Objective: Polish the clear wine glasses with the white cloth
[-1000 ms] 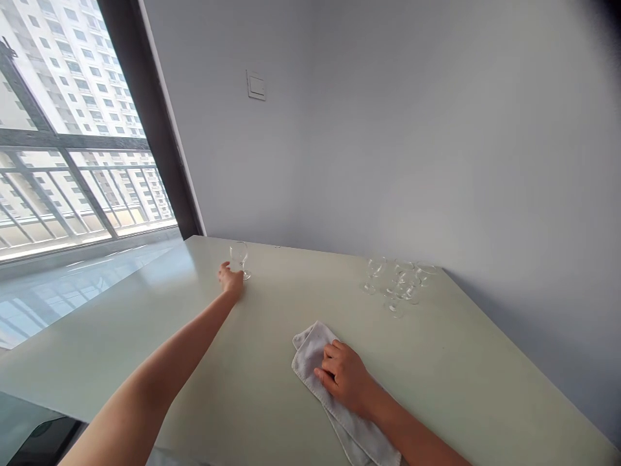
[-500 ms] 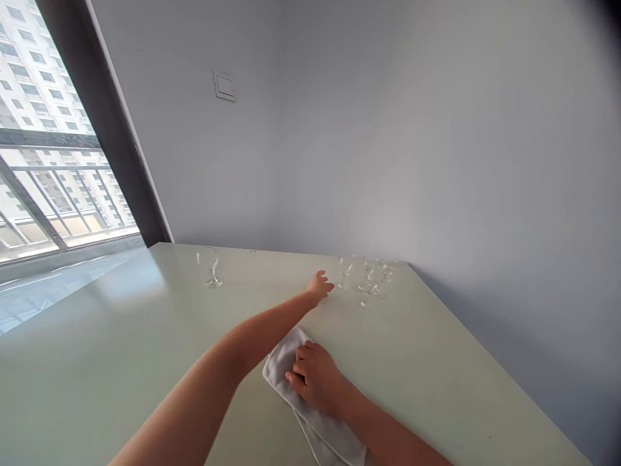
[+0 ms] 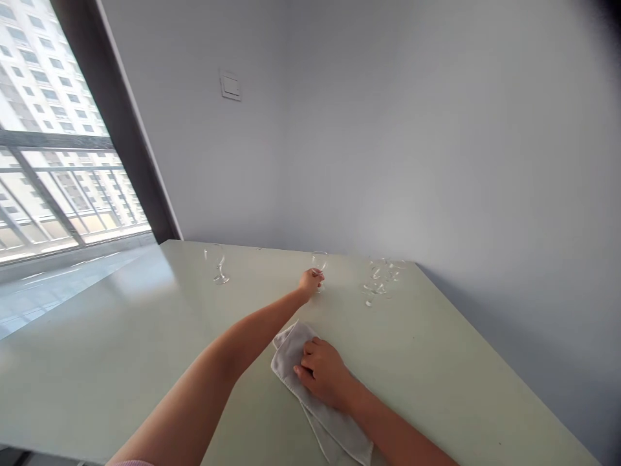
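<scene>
Reaching far across the pale table (image 3: 160, 362), my left hand (image 3: 311, 282) is closed round the stem of a clear stemmed glass (image 3: 319, 261), which stands upright. My right hand (image 3: 324, 372) rests on a folded grey cloth (image 3: 291, 356) near the front, its fingers curled and pressed onto the fabric. Several more clear glasses (image 3: 381, 275) stand in a group to the right of the held one, overlapping so that their outlines are hard to separate. A single stemmed glass (image 3: 218, 264) is upright at the back left.
Grey walls (image 3: 412, 129) meet behind the table, with a white switch (image 3: 230, 85) on the left one. A dark frame (image 3: 116, 123) edges a window at the left, and a railing and tall buildings show outside.
My left hand has closed on one glass from the group, and that glass now stands further left, apart from the others. My right hand stays on the cloth. The view has shifted slightly.
</scene>
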{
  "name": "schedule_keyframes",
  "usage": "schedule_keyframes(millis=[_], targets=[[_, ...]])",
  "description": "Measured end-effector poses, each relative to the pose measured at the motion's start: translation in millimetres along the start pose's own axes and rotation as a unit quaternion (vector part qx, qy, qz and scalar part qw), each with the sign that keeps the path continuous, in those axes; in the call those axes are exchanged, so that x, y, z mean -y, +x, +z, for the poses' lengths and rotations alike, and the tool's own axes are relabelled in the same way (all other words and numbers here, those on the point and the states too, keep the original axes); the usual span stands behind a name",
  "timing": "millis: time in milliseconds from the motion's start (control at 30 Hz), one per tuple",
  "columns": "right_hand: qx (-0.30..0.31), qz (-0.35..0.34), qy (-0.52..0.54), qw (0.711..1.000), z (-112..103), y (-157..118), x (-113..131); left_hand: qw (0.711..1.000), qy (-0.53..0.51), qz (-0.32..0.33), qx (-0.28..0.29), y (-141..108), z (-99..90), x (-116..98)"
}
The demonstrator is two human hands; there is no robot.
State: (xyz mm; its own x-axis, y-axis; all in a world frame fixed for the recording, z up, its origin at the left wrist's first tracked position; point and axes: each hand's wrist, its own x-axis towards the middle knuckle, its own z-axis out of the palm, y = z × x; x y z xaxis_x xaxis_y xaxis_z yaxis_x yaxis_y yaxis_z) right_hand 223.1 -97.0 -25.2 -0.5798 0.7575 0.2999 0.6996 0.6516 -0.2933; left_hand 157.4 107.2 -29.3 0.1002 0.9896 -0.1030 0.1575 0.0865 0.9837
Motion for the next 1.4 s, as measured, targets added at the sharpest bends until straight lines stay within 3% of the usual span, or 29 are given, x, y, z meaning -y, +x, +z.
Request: schedule_keyframes(millis=[200, 300, 433, 567, 667, 767, 833, 900, 967, 1000, 1100, 1167, 1267, 1400], targets=[[-0.003, 0.005, 0.016, 1.000, 6, -1, -1, 0.992, -0.005, 0.019, -0.125, -42, -133.9, 25], [0.001, 0.008, 0.021, 1.000, 8, -2, -2, 0.984, -0.009, 0.020, -0.177, -64, -189.9, 35], [0.002, 0.020, 0.041, 0.999, 8, -2, -4, 0.975, -0.013, 0.016, -0.223, -82, -240.5, 42], [0.001, 0.033, 0.135, 0.990, 4, -2, -5, 0.969, -0.018, 0.012, -0.248, -87, -265.4, 41], [-0.068, 0.066, 0.250, 0.964, -2, 0, -11, 0.967, -0.029, 0.015, -0.252, -89, -271.0, 39], [-0.237, 0.169, 0.318, 0.902, -11, 2, -33, 0.962, -0.045, 0.025, -0.270, -91, -271.0, 40], [-0.372, 0.275, 0.346, 0.816, -18, 2, -57, 0.950, -0.053, 0.033, -0.307, -94, -270.9, 42], [-0.484, 0.366, 0.363, 0.707, -26, -2, -86, 0.930, -0.059, 0.038, -0.361, -99, -271.7, 45], [-0.537, 0.411, 0.364, 0.641, -34, -8, -112, 0.909, -0.063, 0.038, -0.411, -108, -272.3, 48], [-0.544, 0.421, 0.368, 0.625, -37, -10, -123, 0.900, -0.065, 0.037, -0.429, -113, -271.6, 50], [-0.511, 0.420, 0.418, 0.622, -42, -15, -145, 0.888, -0.069, 0.048, -0.452, -131, -261.8, 53], [-0.462, 0.403, 0.467, 0.637, -41, -14, -150, 0.901, -0.077, 0.072, -0.422, -142, -247.5, 52], [-0.391, 0.376, 0.521, 0.659, -37, -9, -152, 0.943, -0.093, 0.095, -0.305, -151, -216.9, 44], [-0.329, 0.351, 0.551, 0.682, -30, -4, -144, 0.982, -0.060, 0.073, -0.162, -144, -163.0, 22]])
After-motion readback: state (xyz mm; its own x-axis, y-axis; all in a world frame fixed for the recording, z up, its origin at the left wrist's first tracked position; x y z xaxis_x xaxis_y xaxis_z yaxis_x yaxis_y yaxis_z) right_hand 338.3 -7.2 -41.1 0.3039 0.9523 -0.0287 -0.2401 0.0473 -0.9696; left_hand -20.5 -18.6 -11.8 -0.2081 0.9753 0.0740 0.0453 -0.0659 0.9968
